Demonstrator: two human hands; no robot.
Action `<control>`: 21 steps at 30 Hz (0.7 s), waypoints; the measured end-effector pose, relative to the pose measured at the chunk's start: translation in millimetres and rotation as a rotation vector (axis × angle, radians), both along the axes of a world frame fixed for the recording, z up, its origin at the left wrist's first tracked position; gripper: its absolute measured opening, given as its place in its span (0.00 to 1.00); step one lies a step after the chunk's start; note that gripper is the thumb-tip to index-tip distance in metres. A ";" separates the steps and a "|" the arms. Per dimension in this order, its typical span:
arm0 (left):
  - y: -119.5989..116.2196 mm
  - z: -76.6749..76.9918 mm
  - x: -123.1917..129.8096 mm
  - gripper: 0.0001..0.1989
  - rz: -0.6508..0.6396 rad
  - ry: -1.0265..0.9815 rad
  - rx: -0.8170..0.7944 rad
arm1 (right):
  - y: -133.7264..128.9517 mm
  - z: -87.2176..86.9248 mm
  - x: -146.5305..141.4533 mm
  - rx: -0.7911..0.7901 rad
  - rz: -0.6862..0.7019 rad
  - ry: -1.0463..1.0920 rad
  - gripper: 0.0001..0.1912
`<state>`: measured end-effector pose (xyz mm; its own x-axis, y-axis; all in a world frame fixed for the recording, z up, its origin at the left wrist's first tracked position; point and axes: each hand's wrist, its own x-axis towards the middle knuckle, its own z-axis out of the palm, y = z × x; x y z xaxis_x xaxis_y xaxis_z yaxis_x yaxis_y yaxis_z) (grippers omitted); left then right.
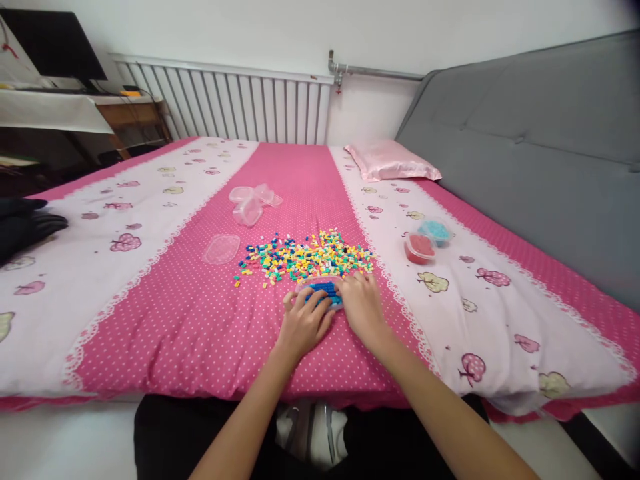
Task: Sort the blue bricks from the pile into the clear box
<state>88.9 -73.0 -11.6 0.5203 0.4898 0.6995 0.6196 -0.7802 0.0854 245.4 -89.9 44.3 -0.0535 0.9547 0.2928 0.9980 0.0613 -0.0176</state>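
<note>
A small clear plastic box (320,285) with rows of blue toy bricks (326,289) in it rests on the bed close in front of me. My left hand (304,321) is at its left and near side, fingers bent over the rim and the bricks. At the right end, my right hand (363,303) grips the box with curled fingers, which partly hide that end. Just beyond both hands spreads a loose heap of small bricks (305,257) in yellow, blue, green, white and red.
Several clear empty boxes (249,212) lie farther back, with a flat clear lid (221,249) nearer. To the right stand a box of red pieces (420,248) and a box of light-blue pieces (436,232). A pink pillow (393,160) lies by the grey headboard (525,133). Something black (25,227) is at left.
</note>
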 end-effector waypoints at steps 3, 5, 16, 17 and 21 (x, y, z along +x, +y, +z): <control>-0.5 -0.3 0.7 0.08 0.005 -0.003 0.000 | -1.0 4.8 -1.8 -0.031 -0.019 -0.009 0.11; -0.6 -0.3 0.9 0.08 0.007 -0.007 0.000 | -1.9 8.6 -2.5 -0.053 -0.033 -0.021 0.11; -0.7 0.5 0.1 0.07 -0.006 -0.016 0.004 | -1.6 24.8 -9.5 -0.140 -0.086 -0.079 0.14; -0.6 0.3 -0.1 0.07 -0.006 -0.015 0.006 | -1.4 24.7 -9.9 -0.145 -0.085 -0.081 0.14; -0.6 -0.3 -0.4 0.08 -0.008 -0.013 -0.003 | -1.0 22.7 -10.9 -0.149 -0.089 -0.084 0.16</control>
